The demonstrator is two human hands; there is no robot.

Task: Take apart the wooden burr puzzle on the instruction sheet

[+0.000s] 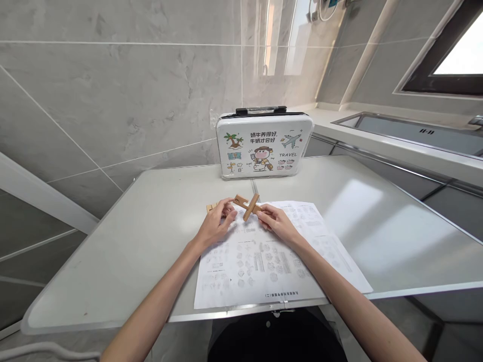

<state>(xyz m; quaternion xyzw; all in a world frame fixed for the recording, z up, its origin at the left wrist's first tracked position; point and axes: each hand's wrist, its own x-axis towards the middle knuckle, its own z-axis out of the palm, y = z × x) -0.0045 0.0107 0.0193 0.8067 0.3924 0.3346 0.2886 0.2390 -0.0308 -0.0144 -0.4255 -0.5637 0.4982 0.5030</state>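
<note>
Hands at frame centre, joining wooden pieces over a printed sheet.

Left of centre: left hand [216,223] over more wooden blocks [211,206], fingers curled and pinching one end of the crossed wooden pieces [248,204]. Just right: right hand [277,223], fingers pressed together, pinching the other end. Below both: instruction sheet [271,261] flat on the pale table [132,251]. Upper centre, behind: white tin case [264,146] with cartoon print, upright against the tiled wall [113,90].

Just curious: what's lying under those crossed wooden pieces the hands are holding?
Under the crossed wooden pieces lies a printed instruction sheet on the white table. More wooden pieces sit beside the left hand, mostly hidden by it. The right hand covers part of the sheet.
</note>
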